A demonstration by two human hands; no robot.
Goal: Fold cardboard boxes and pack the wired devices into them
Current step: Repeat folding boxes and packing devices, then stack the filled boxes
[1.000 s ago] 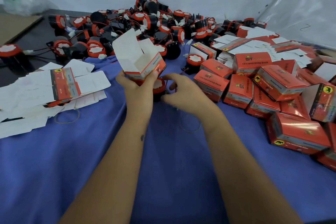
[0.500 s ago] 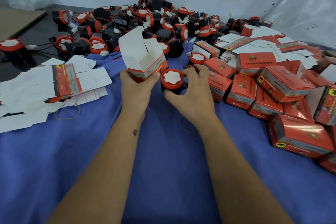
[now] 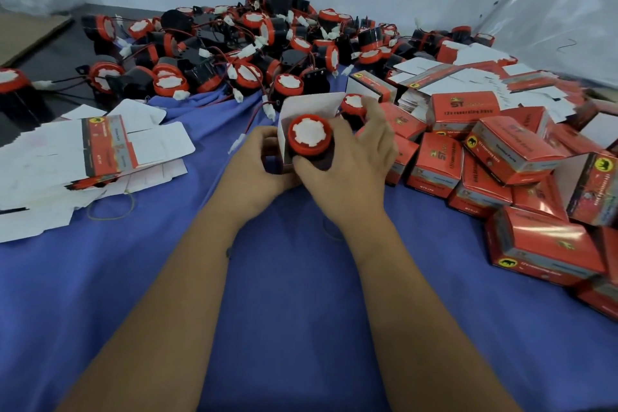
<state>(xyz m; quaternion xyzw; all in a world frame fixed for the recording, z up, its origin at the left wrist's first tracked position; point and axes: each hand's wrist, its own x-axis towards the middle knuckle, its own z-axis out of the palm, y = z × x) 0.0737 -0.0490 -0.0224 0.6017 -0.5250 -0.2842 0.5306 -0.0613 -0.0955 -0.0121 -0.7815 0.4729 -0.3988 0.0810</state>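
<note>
Mid-insert, by the look of it. Left hand (image 3: 257, 170) holds open box (image 3: 301, 124) at bench centre, fingers curled round its near side, mouth tipped toward the right so the device can go in sideways. Flap up at 12 o'clock, kept clear of the opening.

Right hand (image 3: 347, 174) clamps device (image 3: 310, 137) by its black body, thumb under, fingers over the far side; red-and-white face turned up at the camera. Device sits at the box mouth, touching it; depth of entry not readable. Grip tight on both sides, nothing slack.

White plug (image 3: 238, 141) and its red wire trail out at 9 o'clock of the box, loose on blue cloth (image 3: 301, 278). Likely needs tucking in before closing, else flap snags.

Staging reads as a flow line: flat blanks (image 3: 97, 157) at 9 o'clock, loose device pile (image 3: 234, 53) at 12, finished boxes (image 3: 501, 157) stacked at 3. Each within one reach.

Rubber band (image 3: 112, 207) beside the blanks at 8 o'clock, idle.
</note>
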